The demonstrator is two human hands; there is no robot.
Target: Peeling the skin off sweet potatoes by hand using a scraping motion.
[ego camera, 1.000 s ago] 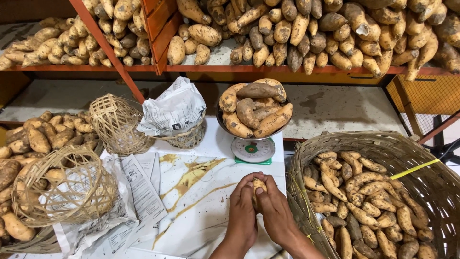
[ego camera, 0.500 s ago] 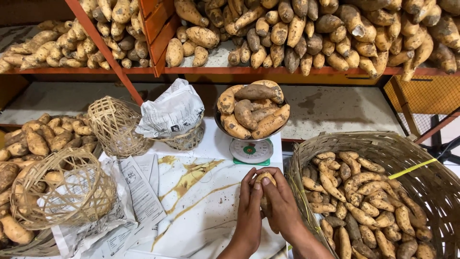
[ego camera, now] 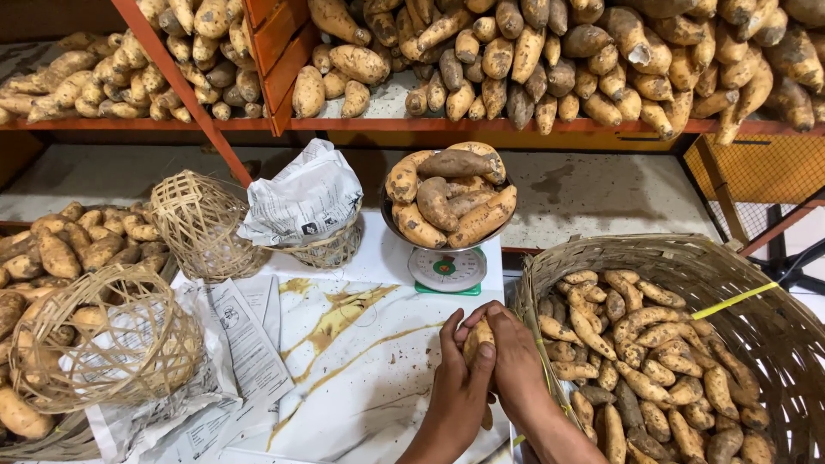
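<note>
Your left hand (ego camera: 457, 387) and right hand (ego camera: 513, 357) are both closed around one sweet potato (ego camera: 478, 339), held over the white table (ego camera: 378, 361) just beside the big wicker basket (ego camera: 653, 253). Its long axis stands nearly upright, tip pointing toward the scale (ego camera: 447, 268).

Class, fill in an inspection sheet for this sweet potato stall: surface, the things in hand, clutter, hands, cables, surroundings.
Surface: white sheet with yellow-brown smears, newspaper under it.
Things in hand: one sweet potato clasped between both hands.
Clutter: scale with a heaped bowl; crumpled newspaper in a small basket; two empty woven baskets.
Hands: left hand and right hand wrap the sweet potato.
Cables: dark cable at the right edge.
Surroundings: large basket of sweet potatoes on the right; orange shelves piled with more.
</note>
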